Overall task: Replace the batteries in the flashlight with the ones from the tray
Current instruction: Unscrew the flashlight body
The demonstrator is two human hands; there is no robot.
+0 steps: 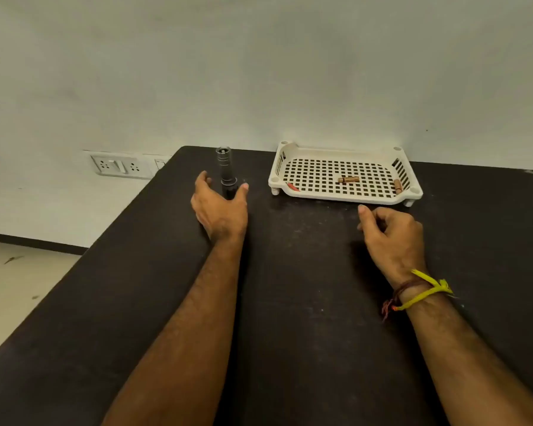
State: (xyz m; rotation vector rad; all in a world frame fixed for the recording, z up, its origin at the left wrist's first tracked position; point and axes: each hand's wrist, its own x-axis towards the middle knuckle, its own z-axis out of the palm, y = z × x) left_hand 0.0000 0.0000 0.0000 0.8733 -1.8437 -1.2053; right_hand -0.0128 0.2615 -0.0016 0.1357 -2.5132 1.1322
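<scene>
Left hand (220,207) spread open around upright flashlight (226,170); right hand (391,233) loosely curled, holding nothing

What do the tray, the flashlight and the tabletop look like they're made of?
Tray: cream moulded plastic, judging by its grid of holes, rounded rim and small feet.
Flashlight: probably metal, dark with a glossy ribbed head that catches light; plastic cannot be ruled out.
Tabletop: dark, matte, scuffed with pale marks; laminate or stone, cannot tell which.

Bare table (305,272) lies open between flashlight (226,172) and tray (345,198).
</scene>
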